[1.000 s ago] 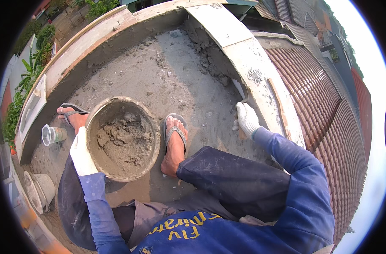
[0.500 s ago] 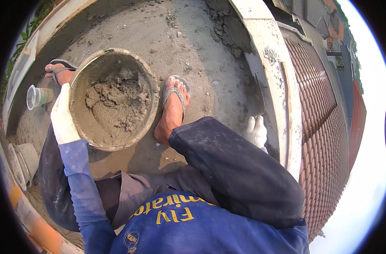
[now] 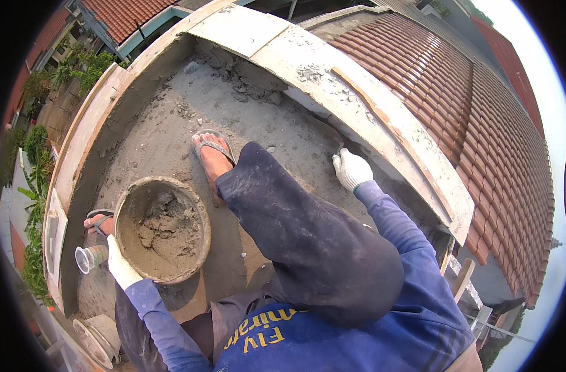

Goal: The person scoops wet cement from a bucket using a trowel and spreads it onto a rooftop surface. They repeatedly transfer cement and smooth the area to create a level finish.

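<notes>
The left hand (image 3: 120,268), in a white glove, has its fingers clamped on the near rim of the mortar pan (image 3: 163,228) on the concrete floor (image 3: 171,130). The right hand (image 3: 351,169) grips a trowel (image 3: 325,129) at the far-right parapet wall (image 3: 357,99).

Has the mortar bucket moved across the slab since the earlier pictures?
Cannot tell: the head camera turned, so everything shifts in the picture. The mortar bucket sits between the two sandalled feet as before, with the left hand on its rim.
</notes>
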The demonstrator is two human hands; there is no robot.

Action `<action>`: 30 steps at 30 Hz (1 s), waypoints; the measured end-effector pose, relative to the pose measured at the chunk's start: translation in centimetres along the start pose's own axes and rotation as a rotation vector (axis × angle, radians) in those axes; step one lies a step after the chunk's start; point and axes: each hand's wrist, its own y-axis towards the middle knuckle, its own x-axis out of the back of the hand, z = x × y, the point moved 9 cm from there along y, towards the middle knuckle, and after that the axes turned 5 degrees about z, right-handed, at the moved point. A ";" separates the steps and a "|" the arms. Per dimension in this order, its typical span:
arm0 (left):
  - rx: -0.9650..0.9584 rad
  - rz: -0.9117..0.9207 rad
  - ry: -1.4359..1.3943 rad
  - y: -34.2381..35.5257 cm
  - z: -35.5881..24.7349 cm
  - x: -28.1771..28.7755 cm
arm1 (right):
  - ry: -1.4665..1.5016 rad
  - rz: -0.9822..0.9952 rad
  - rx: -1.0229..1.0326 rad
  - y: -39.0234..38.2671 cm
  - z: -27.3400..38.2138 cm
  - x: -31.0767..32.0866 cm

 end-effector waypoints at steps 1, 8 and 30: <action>0.005 0.005 -0.006 -0.3 -0.5 0.1 | 0.053 0.004 0.000 1.2 0.4 0.8; 0.055 0.095 -0.081 0.6 0.6 1.5 | 0.313 -0.065 -0.127 -3.4 -4.2 -0.6; -0.050 -0.107 0.057 -0.8 0.0 3.7 | 1.061 0.142 0.045 17.2 19.5 -4.8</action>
